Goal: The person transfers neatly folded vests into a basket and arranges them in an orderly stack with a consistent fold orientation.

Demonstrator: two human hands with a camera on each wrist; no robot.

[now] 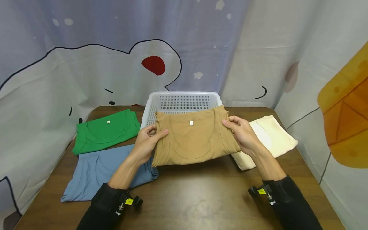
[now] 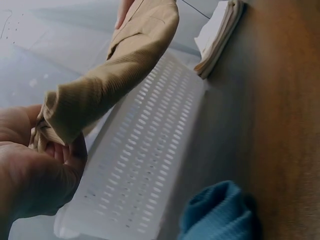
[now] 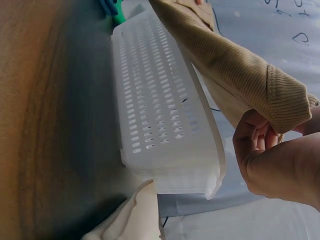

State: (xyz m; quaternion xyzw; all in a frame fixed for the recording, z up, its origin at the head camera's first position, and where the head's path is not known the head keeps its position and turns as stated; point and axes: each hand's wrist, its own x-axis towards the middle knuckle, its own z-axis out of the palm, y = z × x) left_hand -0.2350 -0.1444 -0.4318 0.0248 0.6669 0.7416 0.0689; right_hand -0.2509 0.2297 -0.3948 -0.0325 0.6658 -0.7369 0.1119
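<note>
A folded tan shirt [image 1: 195, 140] with a small white neck tag hangs level between my two hands, raised in front of a white perforated basket [image 1: 184, 101]. My left hand [image 1: 148, 140] pinches its left edge, thumb on top and fingers beneath. At the opposite edge my right hand [image 1: 241, 132] grips it the same way. Both wrist views show the shirt [image 2: 105, 85] held up above the basket's rim, its fold facing the camera. In the head view the shirt hides the front of the basket; the right wrist view shows the basket's slotted side [image 3: 155, 95].
On the left of the wooden table [image 1: 198, 198] lie a folded green shirt [image 1: 109, 129] and, nearer, a folded blue garment [image 1: 97, 172], partly behind my left forearm. A folded cream garment [image 1: 276, 135] lies at the right. A patterned curtain [image 1: 115, 73] hangs behind the table.
</note>
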